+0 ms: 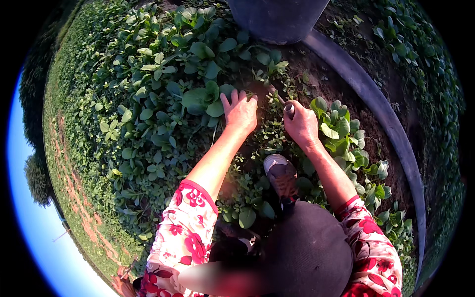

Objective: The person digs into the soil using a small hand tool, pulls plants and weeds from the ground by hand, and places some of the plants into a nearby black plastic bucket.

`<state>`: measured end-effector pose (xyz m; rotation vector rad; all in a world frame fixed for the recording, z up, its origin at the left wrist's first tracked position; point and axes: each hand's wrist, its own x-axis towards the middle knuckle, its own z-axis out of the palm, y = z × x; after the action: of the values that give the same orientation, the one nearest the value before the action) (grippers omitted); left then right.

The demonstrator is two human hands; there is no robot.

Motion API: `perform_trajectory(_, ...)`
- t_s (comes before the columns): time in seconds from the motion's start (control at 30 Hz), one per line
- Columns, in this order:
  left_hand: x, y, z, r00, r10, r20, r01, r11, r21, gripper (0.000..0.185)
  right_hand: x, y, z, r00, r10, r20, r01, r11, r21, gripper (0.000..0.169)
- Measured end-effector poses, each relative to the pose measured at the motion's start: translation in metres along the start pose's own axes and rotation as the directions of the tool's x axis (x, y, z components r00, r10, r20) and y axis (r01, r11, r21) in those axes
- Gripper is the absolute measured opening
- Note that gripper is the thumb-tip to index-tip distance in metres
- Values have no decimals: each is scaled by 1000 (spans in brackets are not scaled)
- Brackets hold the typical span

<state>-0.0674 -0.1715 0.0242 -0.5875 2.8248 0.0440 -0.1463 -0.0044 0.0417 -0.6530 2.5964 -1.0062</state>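
My right hand (301,124) is closed around the handle of a small hand tool (289,108). Its narrow shaft (276,93) slants forward and left, and its tip is lost among low weeds and soil. To the left, my left hand (240,111) reaches palm down into the foliage with its fingers somewhat apart. The fingertips are partly hidden, so I cannot tell if they pinch anything. Just left of them grows a broad-leaved green vegetable plant (198,99). Small-leaved weeds (276,128) cover the ground between and below both hands.
A dark plastic bucket (278,18) stands ahead. From beside it a flat grey hose (374,96) curves down the right side over bare soil (336,87). Leafy greens (339,128) line my right forearm. My shoe (280,172) and dark-clothed knee (310,245) are below my hands.
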Motion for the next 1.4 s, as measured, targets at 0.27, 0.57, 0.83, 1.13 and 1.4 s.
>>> perform_trajectory(0.27,-14,1,8,986,22,-165,-39,994,-98,36,-15,13,10,999,-22,29,20,998,55,17)
perform_trajectory(0.57,-21,10,3,999,-32,-23,32,999,-4,34,-8,-14,-12,993,-27,111,20,998,60,14)
perform_trajectory(0.83,-28,11,24,997,-8,-77,4,999,-52,24,18,-32,-24,979,-42,201,50,998,-34,15)
perform_trajectory(1.13,-32,12,17,1000,-3,28,6,997,-78,41,15,-46,-20,981,-12,191,11,1000,3,20)
perform_trajectory(1.4,-34,11,15,1000,2,14,-1,996,-86,38,4,-52,-14,984,-1,178,12,998,-61,17)
